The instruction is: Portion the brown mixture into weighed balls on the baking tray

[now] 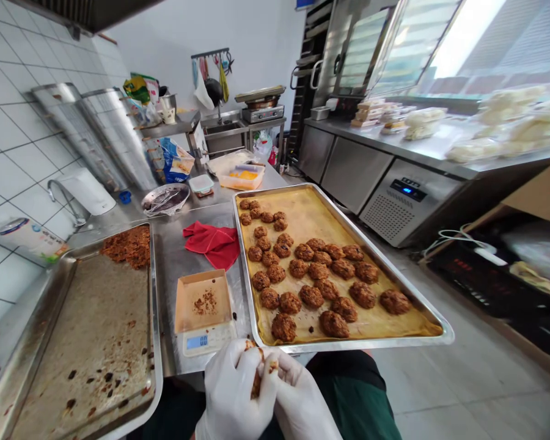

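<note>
In white gloves, my left hand (231, 391) and my right hand (302, 397) meet at the table's front edge. Between them is a lump of brown dough (255, 386), mostly hidden by the closed fingers. Brown smears mark the gloves' fingertips. Just beyond my left hand, a scale (215, 340) reads 0.0 and carries a brown paper tray (224, 305) with crumbs in it. On the right lies a large baking tray (275, 349) lined with yellowish paper, bearing many rough brown dough balls (312, 296). A metal tray (96, 318) at left holds a mass of brown dough (129, 246).
A red cloth (213, 243) lies between the trays. Behind it stand a round dish (165, 198) with plastic film and a plastic tub (241, 177) with yellow contents. A tap (66, 198) rises by the tiled wall. Steel counters (357, 162) line the right side.
</note>
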Tool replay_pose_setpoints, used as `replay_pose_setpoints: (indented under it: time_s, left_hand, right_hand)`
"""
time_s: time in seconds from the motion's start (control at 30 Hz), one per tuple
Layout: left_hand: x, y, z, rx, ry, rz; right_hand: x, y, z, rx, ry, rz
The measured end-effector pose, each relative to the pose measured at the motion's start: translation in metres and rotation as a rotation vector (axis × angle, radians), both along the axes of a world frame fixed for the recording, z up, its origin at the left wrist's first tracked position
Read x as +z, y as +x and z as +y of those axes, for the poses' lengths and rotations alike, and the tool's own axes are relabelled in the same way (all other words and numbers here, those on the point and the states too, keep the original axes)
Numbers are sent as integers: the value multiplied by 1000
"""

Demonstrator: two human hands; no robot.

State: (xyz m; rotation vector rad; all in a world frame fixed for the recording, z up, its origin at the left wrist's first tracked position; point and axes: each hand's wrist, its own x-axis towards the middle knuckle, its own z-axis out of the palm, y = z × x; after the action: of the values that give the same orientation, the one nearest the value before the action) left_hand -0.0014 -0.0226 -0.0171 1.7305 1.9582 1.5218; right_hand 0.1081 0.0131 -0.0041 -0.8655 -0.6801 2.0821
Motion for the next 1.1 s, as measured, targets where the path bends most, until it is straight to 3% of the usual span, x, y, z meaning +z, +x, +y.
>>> replay_pose_setpoints:
  time_s: [0.23,0.37,0.43,0.5,0.57,0.67,0.8,0.9,1.0,1.03,1.1]
  left_hand:
    - [19,-8,10,81,-135,-153]
    - [34,-28,16,151,-249,-326]
    - [40,-48,21,161,-224,-237]
    - [42,-69,30,158,-166,-2]
    - [37,-87,40,139,-163,249]
    - [25,-106,57,61,-283,481]
    - [24,-132,63,-64,-332,509]
    - [39,-147,48,65,-232,390]
    - [48,-133,24,237,-215,257]
    - [46,-120,16,230,-223,236]
    - [37,-87,3,89,-220,264]
  right_hand:
    - [-1,-2,2,126,46,-65]
    - [-1,-2,2,75,-37,4]
    - [2,2,6,22,-73,-30]
    - [7,7,10,1,-70,-80]
    - [12,12,14,10,-43,-90]
    - [14,13,15,22,-18,-36]
    - [10,14,12,-29,-74,63]
    - [8,18,11,-59,-100,133]
    - [10,19,12,-24,-70,85]
    - [10,18,13,-5,-46,53]
    - [11,15,13,35,0,21]
